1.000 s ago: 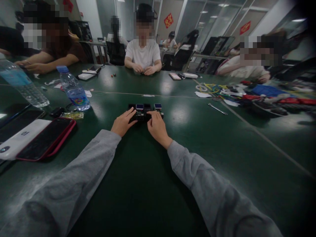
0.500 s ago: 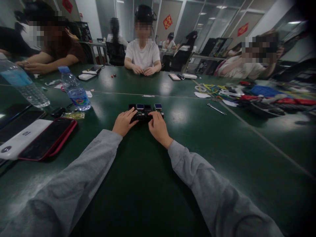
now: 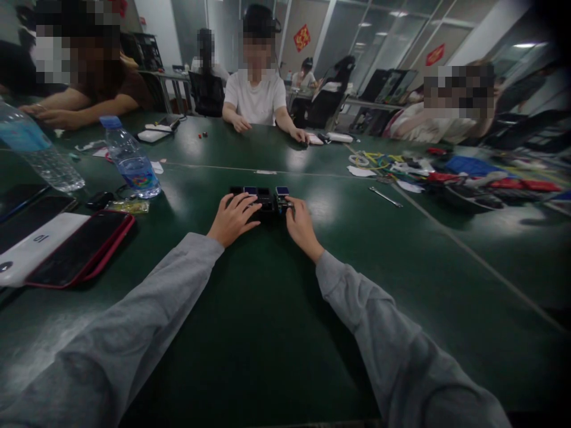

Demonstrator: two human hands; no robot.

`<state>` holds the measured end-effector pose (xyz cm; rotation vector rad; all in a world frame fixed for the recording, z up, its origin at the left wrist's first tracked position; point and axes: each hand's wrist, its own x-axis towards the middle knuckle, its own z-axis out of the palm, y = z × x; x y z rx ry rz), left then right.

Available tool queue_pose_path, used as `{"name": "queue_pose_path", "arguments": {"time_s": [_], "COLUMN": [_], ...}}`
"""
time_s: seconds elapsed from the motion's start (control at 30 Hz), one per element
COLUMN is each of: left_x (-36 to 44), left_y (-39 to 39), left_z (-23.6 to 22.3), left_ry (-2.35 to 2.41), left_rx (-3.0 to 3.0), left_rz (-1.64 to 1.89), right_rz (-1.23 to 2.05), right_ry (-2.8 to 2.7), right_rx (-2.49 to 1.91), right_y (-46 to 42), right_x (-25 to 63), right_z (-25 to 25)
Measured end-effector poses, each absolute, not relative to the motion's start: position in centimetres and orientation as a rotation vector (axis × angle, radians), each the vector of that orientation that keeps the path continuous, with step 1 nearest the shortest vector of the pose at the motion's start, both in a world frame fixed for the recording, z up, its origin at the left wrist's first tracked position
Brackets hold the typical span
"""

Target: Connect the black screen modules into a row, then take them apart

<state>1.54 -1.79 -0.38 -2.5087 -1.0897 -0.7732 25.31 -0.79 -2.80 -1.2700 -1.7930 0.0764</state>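
A row of small black electronic modules lies on the green table in front of me. Several carry little square screens on top. Over the left part of the row, my left hand rests with fingers spread, covering part of the modules. At the row's right end, my right hand has its fingers closed on the edge of a small module with a screen. A narrow gap separates that module from its neighbours. Its lower part is partly hidden by my fingertips.
Two water bottles and a phone in a red case are on the left. To the right lie a wrench and a heap of cables, cloth and tools. A person in a white shirt sits opposite.
My right hand has moved right to the end module, which now stands slightly apart from the row. My left fingers spread further. The person opposite has reached a hand toward their right-hand objects in view.
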Motion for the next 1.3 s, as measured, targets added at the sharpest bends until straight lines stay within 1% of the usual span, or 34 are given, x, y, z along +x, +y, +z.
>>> {"name": "queue_pose_path", "arguments": {"time_s": [0.1,0.3,0.57,0.67,0.73,0.8,0.87,0.93,0.97,1.03,1.13,1.3], "left_x": [2.0,2.1,2.5,1.8,0.1,-2.3,-4.6,-5.9,-6.1,-5.8,-5.0,-5.1], "left_y": [-1.3,-0.7,-0.8,-0.4,0.6,2.1,3.4,4.2,4.4,4.4,4.2,4.7], "left_z": [-0.5,-0.8,-0.9,-0.5,-0.5,-0.9,-1.8,-2.8,-3.2,-3.8,-4.0,-4.0], "left_ry": [-1.042,-1.042,-1.049,-1.181,-1.417,-1.618,-1.842,-2.022,-2.049,-1.955,-1.809,-1.764], "left_rx": [-2.521,-2.562,-2.622,-2.500,-2.256,-2.090,-2.021,-2.105,-2.159,-2.264,-2.379,-2.413], "left_rz": [-0.777,-0.767,-0.846,-1.102,-1.360,-1.438,-1.348,-1.080,-0.925,-0.732,-0.637,-0.644], "right_rz": [0.145,0.185,0.209,0.208,0.187,0.099,-0.032,-0.121,-0.140,-0.160,-0.214,-0.194], "right_ry": [-1.807,-1.860,-1.884,-1.888,-1.878,-1.821,-1.732,-1.706,-1.735,-1.841,-1.949,-1.925], "right_rx": [-1.289,-1.279,-1.239,-1.212,-1.224,-1.304,-1.477,-1.697,-1.794,-1.910,-1.904,-1.751], "right_y": [-0.6,-1.0,-1.2,-1.1,-0.8,-0.3,0.3,0.9,1.1,1.3,1.4,1.3], "right_x": [25.2,24.6,24.5,24.5,24.7,25.4,26.5,27.8,28.5,29.4,29.9,29.7], "right_z": [-3.1,-3.0,-2.7,-2.8,-2.8,-2.9,-3.1,-3.3,-3.5,-3.9,-4.4,-4.4]}}
